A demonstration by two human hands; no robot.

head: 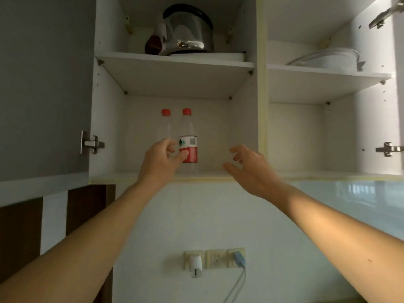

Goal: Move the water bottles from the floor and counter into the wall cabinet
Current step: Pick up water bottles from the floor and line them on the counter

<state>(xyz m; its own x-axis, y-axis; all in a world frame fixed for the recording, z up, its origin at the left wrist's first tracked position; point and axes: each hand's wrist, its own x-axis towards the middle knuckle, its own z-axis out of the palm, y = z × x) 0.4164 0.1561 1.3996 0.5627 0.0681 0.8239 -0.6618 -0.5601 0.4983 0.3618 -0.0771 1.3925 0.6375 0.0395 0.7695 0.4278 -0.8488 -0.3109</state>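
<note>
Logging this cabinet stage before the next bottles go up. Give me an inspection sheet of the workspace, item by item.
Surface: lower shelf of the open wall cabinet, left bay; pale, with bare space to the right of the bottles.
Job's things: labelled bottle and plain bottle, both red-capped, upright, side by side.
Clutter: kettle on the upper shelf; white dishes on the right bay's upper shelf.
Grippers: left hand at the bottles, thumb on the labelled one, grip unclear; right hand open, holding nothing.
Cables: grey cable hanging from a wall socket; white plug beside it.
Surroundings: tiled wall, door hinges, glossy panel at right.
</note>
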